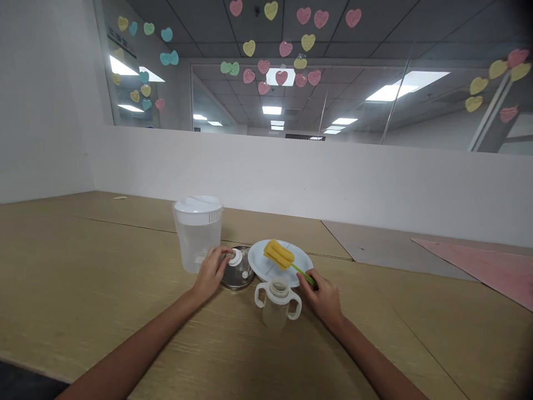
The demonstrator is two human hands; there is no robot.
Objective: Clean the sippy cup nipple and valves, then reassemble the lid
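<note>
R hand [322, 294] closed round green handle of yellow sponge brush [278, 254], its head over white plate [260, 268], ctr of frame. L hand [211, 272] part-curled at white cap [236, 256] above metal tray [236, 286], left of ctr; can't tell if gripped. 2-handled bottle [275, 312], lower ctr, blocks plate's near edge. Lidded pitcher [199, 239] left of tray, on bench [120, 266].

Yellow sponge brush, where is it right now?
Just right of centre in the head view: the right hand holds the yellow sponge brush over the pale plate, beyond the two-handled bottle.
</note>
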